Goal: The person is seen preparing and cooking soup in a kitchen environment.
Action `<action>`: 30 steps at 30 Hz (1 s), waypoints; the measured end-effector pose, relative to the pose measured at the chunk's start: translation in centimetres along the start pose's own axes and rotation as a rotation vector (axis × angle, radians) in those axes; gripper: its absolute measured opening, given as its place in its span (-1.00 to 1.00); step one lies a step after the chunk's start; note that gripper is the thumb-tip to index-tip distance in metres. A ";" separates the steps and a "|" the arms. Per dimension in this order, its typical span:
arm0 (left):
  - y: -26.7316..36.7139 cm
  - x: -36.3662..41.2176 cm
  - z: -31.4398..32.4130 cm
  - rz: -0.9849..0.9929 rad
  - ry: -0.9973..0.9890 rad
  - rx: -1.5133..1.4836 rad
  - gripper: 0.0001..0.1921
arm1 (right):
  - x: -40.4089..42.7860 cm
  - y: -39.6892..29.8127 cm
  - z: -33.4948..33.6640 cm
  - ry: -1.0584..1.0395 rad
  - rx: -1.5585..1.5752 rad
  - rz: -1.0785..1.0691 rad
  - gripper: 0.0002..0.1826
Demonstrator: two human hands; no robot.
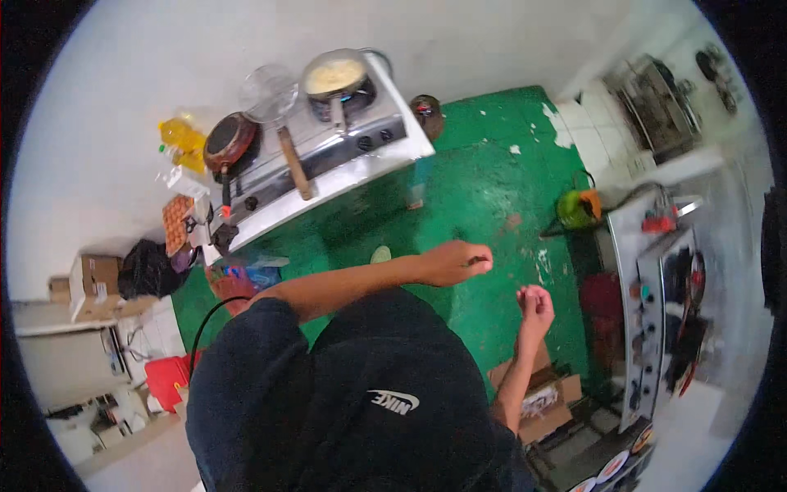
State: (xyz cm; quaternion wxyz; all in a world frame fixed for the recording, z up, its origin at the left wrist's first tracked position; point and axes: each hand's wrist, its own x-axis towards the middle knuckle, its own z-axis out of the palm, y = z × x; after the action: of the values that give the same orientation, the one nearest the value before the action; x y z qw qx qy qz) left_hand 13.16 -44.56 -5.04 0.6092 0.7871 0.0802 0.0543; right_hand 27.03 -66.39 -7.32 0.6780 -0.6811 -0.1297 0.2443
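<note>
My left hand (458,263) is held out over the green floor (492,184), its fingers curled and blurred, with no object visible in it. My right hand (536,304) hovers lower and to the right, fingers bent inward, above an open cardboard box (547,424). Neither hand touches anything that I can see. Beyond my left arm is a gas stove on a white table. On it sit a saucepan (335,77) with pale contents, a wire strainer (292,163) with a wooden handle and a reddish frying pan (230,141).
Oil bottles (181,141), a tray of eggs (177,224) and a black bag (150,267) stand at the left. A second stove (645,332) runs along the right, with a green and orange object (578,209) near it. A jar (426,114) is beside the white table (369,175).
</note>
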 end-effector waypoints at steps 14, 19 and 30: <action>-4.0 -8.8 -27.4 -0.022 1.152 -0.395 -0.83 | 14.3 -6.5 39.8 -0.868 -0.112 -0.156 -0.84; -3.2 -8.5 -28.3 0.061 1.283 -0.415 -0.84 | 17.7 -6.0 43.8 -0.999 -0.029 -0.121 -0.82; -0.8 -8.0 -25.4 -0.087 1.298 -0.289 -0.64 | 24.5 -3.5 41.2 -1.200 -0.221 -0.060 -0.79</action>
State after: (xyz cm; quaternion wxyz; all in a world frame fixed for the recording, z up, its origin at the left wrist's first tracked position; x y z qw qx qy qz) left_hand 0.59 -21.76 0.64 0.5382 0.5011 0.4544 0.5027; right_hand 27.33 -18.35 -6.07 0.4186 -0.4871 -0.5326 0.5512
